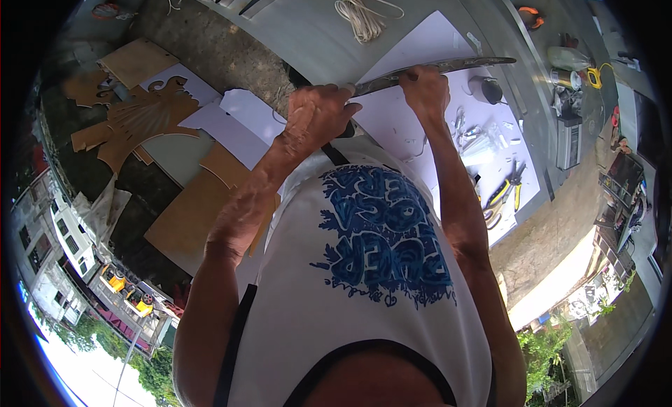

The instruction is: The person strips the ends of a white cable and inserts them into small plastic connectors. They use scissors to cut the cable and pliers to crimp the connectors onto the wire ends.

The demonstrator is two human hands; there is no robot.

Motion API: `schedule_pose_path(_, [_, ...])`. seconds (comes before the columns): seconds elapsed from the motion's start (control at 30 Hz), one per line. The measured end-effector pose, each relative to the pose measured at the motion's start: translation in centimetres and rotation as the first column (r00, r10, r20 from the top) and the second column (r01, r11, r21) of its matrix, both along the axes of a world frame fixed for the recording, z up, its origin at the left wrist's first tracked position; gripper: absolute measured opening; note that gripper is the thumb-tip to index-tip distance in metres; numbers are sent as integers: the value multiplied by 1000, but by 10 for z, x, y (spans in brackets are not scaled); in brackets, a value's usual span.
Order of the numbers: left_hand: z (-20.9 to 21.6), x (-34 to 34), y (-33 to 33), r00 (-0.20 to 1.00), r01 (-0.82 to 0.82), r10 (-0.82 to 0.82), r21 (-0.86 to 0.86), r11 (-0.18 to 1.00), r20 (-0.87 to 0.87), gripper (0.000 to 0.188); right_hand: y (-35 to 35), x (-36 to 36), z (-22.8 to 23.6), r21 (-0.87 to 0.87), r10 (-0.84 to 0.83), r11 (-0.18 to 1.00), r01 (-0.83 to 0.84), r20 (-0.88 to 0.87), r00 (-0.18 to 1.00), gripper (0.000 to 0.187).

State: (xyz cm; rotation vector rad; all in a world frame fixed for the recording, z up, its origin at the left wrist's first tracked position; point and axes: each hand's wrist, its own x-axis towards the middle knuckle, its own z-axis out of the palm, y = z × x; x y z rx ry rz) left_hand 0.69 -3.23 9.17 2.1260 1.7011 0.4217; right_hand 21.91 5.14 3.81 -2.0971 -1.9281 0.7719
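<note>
A long, narrow dark strip (472,62), which looks like metal, lies across the near part of the white sheet (427,46) on the grey table. My left hand (315,118) is closed at the strip's left end, its thumb pointing right. Under that hand a small black piece shows, and I cannot make out what it belongs to. My right hand (425,92) has its fingers bent over the strip's middle and grips it there. Right of my right forearm, yellow-and-black pliers (498,194) lie on the sheet among clear plastic scraps (479,146).
A coil of pale cord (360,18) lies on the grey table (294,29). A dark-topped round container (486,90) stands right of my right hand. Farther right are orange-handled pliers (532,18) and a metal can (565,79). Cut brown boards (150,120) are stacked at the left.
</note>
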Motion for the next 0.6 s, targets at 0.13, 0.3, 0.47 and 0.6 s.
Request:
schedule_pose_path(0.13, [2,25,-4,991,125,-131,147,981,29,37,3,3,-1,-35,-9,999,8,-9,1000,22])
schedule_pose_path(0.3, [-16,47,11,977,162,-187,-208,965,-104,53,6,3,-1,-79,-14,997,13,-10,1000,23])
schedule_pose_path(0.47, [-17,56,33,976,135,-190,-385,913,-109,57,6,-3,6,-110,-54,992,54,2,999,23])
schedule_pose_path(0.6, [-27,59,35,982,130,-172,-369,920,-82,52,7,-6,8,-132,-82,988,84,24,996,23])
